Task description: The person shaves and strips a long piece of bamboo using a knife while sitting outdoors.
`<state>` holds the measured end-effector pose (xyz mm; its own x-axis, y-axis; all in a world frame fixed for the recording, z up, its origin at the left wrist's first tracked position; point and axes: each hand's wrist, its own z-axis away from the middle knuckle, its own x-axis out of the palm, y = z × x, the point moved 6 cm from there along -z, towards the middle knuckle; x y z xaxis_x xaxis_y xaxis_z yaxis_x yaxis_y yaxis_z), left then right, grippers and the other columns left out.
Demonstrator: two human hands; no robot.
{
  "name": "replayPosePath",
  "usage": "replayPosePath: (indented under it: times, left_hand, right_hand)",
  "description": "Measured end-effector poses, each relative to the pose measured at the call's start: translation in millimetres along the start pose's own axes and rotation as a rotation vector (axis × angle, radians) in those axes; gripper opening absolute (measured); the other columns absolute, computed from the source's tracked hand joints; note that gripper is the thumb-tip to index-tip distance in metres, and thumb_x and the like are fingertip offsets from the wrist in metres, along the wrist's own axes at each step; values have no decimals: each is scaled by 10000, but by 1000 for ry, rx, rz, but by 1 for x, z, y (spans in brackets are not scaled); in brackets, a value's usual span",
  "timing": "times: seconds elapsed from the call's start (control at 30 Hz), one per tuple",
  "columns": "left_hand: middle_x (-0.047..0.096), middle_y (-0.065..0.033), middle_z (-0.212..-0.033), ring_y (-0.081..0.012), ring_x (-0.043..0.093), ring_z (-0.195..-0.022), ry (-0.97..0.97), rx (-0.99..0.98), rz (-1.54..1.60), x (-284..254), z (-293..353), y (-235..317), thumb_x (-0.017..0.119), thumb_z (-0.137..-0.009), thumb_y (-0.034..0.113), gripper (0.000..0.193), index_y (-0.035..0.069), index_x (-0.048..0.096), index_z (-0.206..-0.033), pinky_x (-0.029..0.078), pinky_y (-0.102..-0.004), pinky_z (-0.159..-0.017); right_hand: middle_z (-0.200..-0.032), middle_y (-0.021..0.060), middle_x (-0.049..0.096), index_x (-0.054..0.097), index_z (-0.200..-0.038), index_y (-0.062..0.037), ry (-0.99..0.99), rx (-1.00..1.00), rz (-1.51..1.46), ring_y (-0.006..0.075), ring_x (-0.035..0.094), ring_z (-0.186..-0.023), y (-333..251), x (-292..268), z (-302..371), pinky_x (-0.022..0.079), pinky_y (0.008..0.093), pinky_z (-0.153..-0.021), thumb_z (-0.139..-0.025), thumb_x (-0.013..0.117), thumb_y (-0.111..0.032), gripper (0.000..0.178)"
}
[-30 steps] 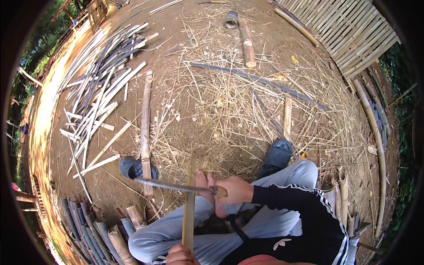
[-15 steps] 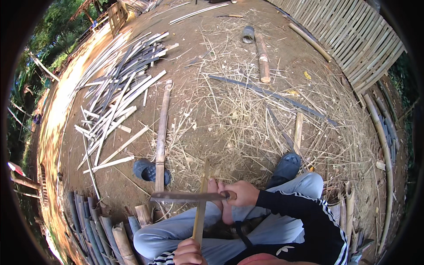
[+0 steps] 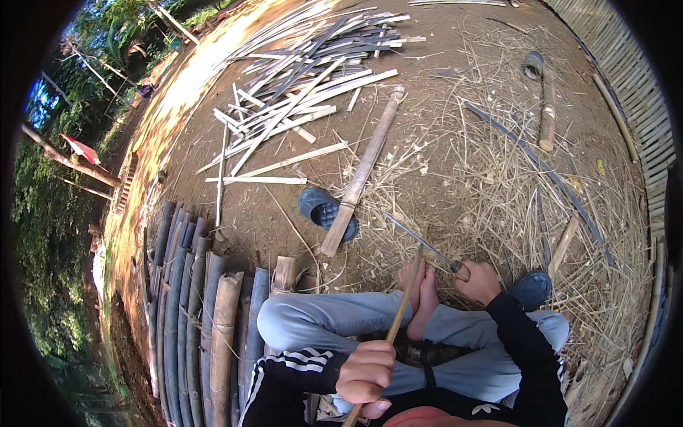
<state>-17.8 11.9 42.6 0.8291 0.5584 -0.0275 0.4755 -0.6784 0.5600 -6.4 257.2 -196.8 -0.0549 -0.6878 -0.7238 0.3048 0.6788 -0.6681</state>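
Shavings (image 3: 498, 174) litter the ground (image 3: 242, 242). Left hand (image 3: 366, 372) clamps the strip (image 3: 401, 313), right hand (image 3: 479, 283) the knife (image 3: 437, 254), apparently for shaving; another stroke needs a steady strip.

1. The person is wearing a black long-sleeved top (image 3: 530, 402).
2. Several white stripes (image 3: 309, 359) are running along the left sleeve (image 3: 281, 388), and white is showing at the outer edge of the right sleeve (image 3: 523, 334).
3. A small white leaf-shaped mark (image 3: 486, 409) is showing on the front.
4. Faded light-blue jeans (image 3: 313, 322) are covering both legs.
5. The left hand (image 3: 366, 373), the right hand (image 3: 480, 283) and both feet (image 3: 425, 302) are showing bare.
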Motion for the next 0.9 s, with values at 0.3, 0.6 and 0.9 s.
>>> replayPosePath:
  times: [0.3,0.6,0.9]
  left_hand:
    - [324,12,-438,-138,284,-327,269,36,-79,-1,3,-6,649,-752,136,315,94,356,-645,248,-309,-365]
    - [317,35,-434,-129,294,-341,290,52,-148,0,21,-4,668,-774,139,318,103,376,-656,267,-288,-379]
    - [304,50,-459,-106,276,-388,402,154,-268,-19,38,3,669,-814,198,360,131,349,-664,231,-263,-372]
  right_hand:
    - [-620,171,585,574,-751,-41,28,-68,-113,397,604,-628,-5,0,6,476,436,-563,-675,728,-262,280]
    - [-643,200,592,590,-760,-33,29,-156,-252,409,598,-619,-2,16,15,474,457,-559,-665,705,-256,268]
    - [-651,207,595,624,-772,-23,-5,-161,-304,394,611,-652,-36,22,13,484,442,-588,-693,675,-245,241]
